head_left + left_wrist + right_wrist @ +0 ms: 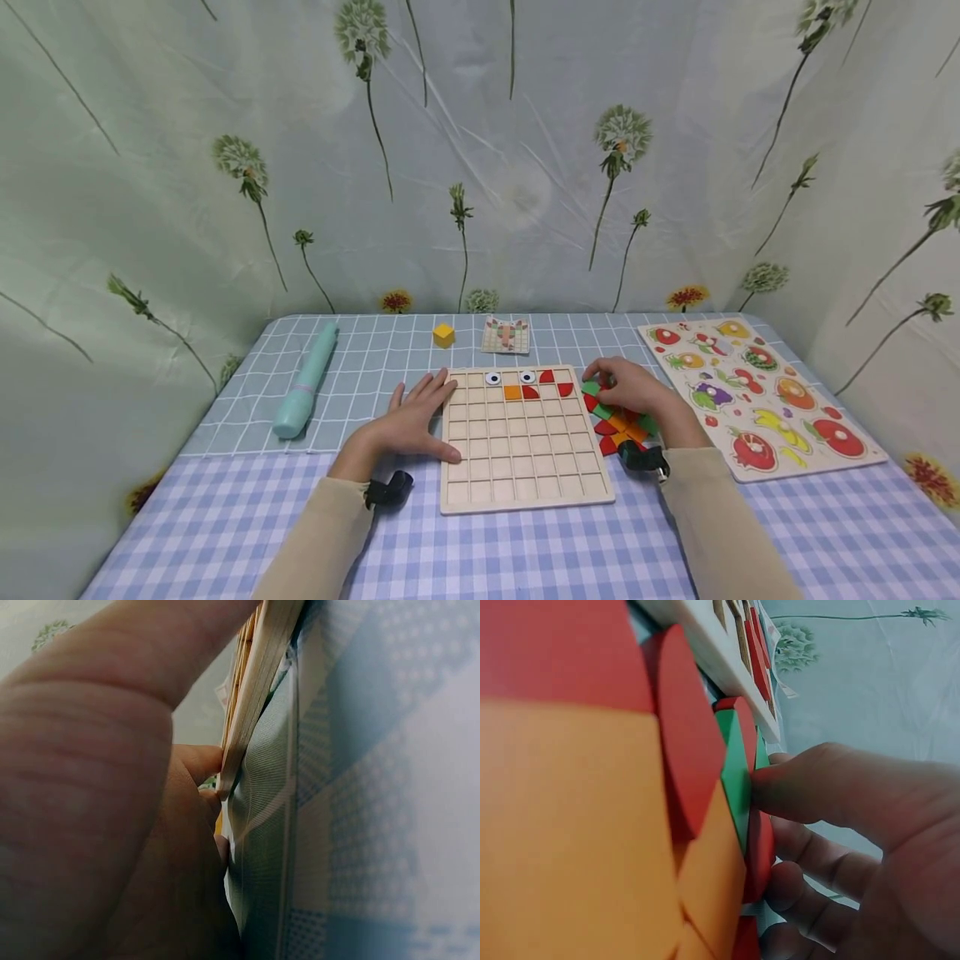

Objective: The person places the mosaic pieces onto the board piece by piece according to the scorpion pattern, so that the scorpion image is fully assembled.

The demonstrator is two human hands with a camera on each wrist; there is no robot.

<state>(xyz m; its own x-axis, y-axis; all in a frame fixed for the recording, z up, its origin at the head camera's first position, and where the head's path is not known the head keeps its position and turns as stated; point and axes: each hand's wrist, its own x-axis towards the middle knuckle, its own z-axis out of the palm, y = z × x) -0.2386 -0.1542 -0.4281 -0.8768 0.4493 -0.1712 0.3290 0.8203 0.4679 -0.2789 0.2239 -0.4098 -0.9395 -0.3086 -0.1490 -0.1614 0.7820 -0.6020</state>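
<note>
A wooden grid board [525, 458] lies flat in the middle. Two white eye tiles [492, 379], an orange square tile [512, 392] and several red rounded tiles [565, 389] sit in its upper rows. My left hand [412, 419] rests spread along the board's left side, its thumb over the edge. To the right is a pile of red, green and orange tiles [619, 418]. My right hand [633, 387] reaches over the far part of this pile with bent fingers. Its thumb and fingertips touch a red tile [760, 859]; I cannot tell whether they pinch it.
Behind the board stand a small pattern card [506, 335] and a yellow cube [443, 336]. A mint-green bat-shaped object [306, 383] lies at the left. A fruit puzzle board [723, 454] lies at the right, close to my right forearm. A dandelion-print curtain [517, 150] hangs behind the table.
</note>
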